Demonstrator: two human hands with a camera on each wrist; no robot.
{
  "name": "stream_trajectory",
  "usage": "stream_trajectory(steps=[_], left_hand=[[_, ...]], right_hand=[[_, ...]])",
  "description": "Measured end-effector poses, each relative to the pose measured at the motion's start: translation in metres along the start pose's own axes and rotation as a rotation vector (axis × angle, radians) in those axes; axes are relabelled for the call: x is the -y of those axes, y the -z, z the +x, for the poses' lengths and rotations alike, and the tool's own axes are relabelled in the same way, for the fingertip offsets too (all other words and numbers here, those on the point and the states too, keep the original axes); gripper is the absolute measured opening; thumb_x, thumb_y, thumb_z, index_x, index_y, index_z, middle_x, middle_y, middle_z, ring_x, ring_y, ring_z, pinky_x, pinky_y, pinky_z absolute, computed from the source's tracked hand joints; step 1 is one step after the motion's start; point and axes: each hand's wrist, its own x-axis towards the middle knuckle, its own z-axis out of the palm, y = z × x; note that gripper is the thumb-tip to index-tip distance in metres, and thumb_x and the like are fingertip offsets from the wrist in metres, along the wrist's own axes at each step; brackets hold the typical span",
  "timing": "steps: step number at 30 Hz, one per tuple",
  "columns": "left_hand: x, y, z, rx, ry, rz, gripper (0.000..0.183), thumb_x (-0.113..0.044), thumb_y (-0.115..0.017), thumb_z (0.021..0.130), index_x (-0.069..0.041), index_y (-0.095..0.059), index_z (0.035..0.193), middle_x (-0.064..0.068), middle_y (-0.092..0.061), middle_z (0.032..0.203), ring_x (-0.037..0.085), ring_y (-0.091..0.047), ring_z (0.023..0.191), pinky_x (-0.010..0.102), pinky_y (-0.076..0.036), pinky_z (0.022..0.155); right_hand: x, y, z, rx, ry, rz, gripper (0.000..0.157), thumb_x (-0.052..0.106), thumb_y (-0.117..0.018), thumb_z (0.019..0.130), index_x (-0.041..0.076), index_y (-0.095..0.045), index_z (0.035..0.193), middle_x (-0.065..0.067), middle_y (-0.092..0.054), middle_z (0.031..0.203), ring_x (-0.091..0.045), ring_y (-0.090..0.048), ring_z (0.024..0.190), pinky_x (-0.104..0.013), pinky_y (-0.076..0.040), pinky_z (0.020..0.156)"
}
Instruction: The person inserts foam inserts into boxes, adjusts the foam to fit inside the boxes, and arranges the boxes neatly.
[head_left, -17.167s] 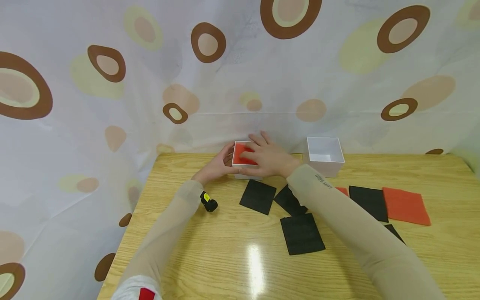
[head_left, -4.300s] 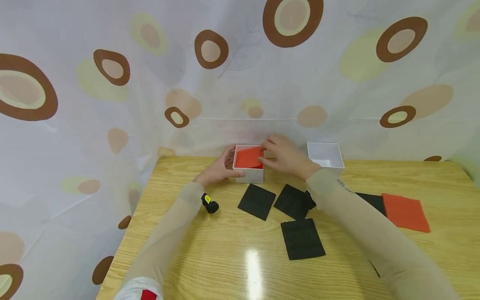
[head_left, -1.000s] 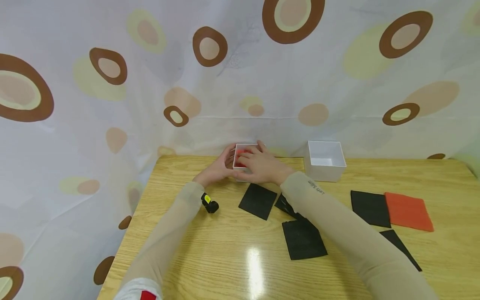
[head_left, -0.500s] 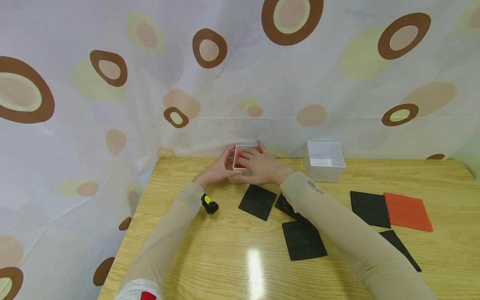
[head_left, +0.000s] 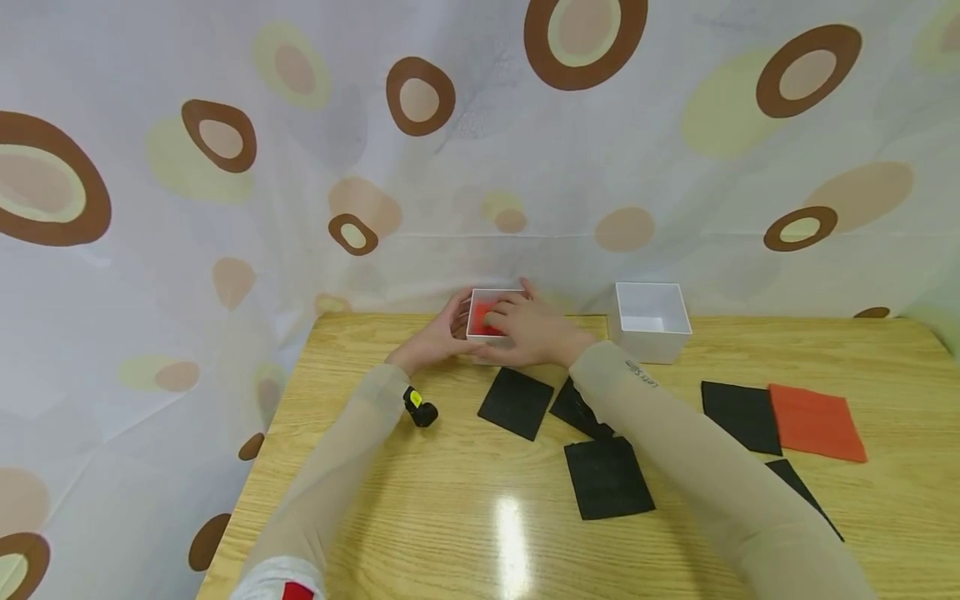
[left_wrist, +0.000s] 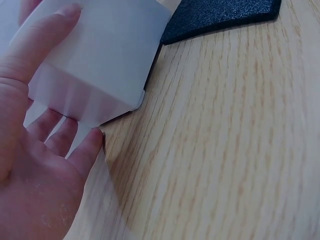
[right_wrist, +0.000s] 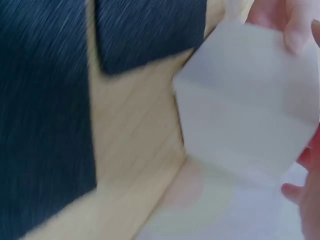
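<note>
A white square box (left_wrist: pixel 105 50) stands at the back of the wooden table. My left hand (head_left: pixel 435 337) grips it at its left side, the thumb along the front wall and the other fingers around the side and bottom corner. A red square sheet (head_left: pixel 483 317) lies inside the box, below the rim. From the right, my right hand (head_left: pixel 536 333) reaches over the rim, its fingers bearing on the red sheet while its thumb is outside the front wall. Those fingertips are partly hidden within the box. Just in front of the box lies a black square sheet (head_left: pixel 515 403).
A second white box (head_left: pixel 652 342) stands to the right with nothing visible inside. More black squares (head_left: pixel 608 479) lie near the right forearm. Farther right are a black square (head_left: pixel 738 408), a red square (head_left: pixel 817 423) and a partly covered black one (head_left: pixel 804 492). A patterned curtain (head_left: pixel 562 258) hangs behind.
Seconds ago my right hand held the red sheet tilted at the box's rim; now it lies lower inside. Lately the right hand has shifted slightly right. The left hand keeps its hold.
</note>
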Motion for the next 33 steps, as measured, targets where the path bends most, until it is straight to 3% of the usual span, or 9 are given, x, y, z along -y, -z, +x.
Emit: stream_trajectory(steps=[5, 12, 22, 33], left_hand=[[0.001, -0.002, 0.001, -0.019, 0.017, -0.006, 0.104, -0.009, -0.078, 0.093, -0.023, -0.007, 0.167, 0.005, -0.020, 0.172, 0.025, -0.024, 0.157, 0.041, -0.033, 0.123], [-0.002, -0.003, 0.001, -0.029, 0.030, -0.006, 0.106, -0.011, -0.081, 0.092, -0.022, -0.007, 0.167, 0.004, -0.021, 0.172, 0.026, -0.026, 0.157, 0.041, -0.035, 0.122], [0.000, -0.003, 0.000, -0.024, 0.039, 0.001, 0.107, -0.010, -0.080, 0.092, -0.023, -0.005, 0.167, 0.005, -0.018, 0.173, 0.027, -0.024, 0.157, 0.041, -0.034, 0.122], [-0.002, -0.006, 0.000, -0.040, 0.043, -0.004, 0.106, -0.013, -0.082, 0.091, -0.023, -0.008, 0.167, 0.003, -0.021, 0.172, 0.026, -0.027, 0.156, 0.042, -0.036, 0.122]], right_hand=[[-0.015, 0.008, -0.011, -0.077, -0.050, -0.107, 0.056, 0.061, -0.054, 0.101, 0.011, -0.074, 0.117, -0.008, -0.074, 0.117, -0.032, -0.055, 0.116, -0.055, -0.032, 0.116], [-0.028, 0.013, -0.019, -0.082, -0.060, -0.151, 0.055, 0.062, -0.053, 0.101, 0.014, -0.080, 0.099, -0.005, -0.076, 0.113, -0.031, -0.056, 0.112, -0.056, -0.033, 0.113], [-0.022, 0.010, -0.017, -0.027, -0.060, -0.175, 0.064, 0.067, -0.051, 0.099, 0.010, -0.075, 0.112, -0.008, -0.073, 0.118, -0.034, -0.054, 0.124, -0.056, -0.030, 0.118], [-0.031, 0.012, -0.033, -0.077, 0.007, -0.094, 0.055, 0.058, -0.058, 0.100, 0.009, -0.074, 0.119, -0.012, -0.070, 0.130, -0.037, -0.050, 0.133, -0.055, -0.027, 0.122]])
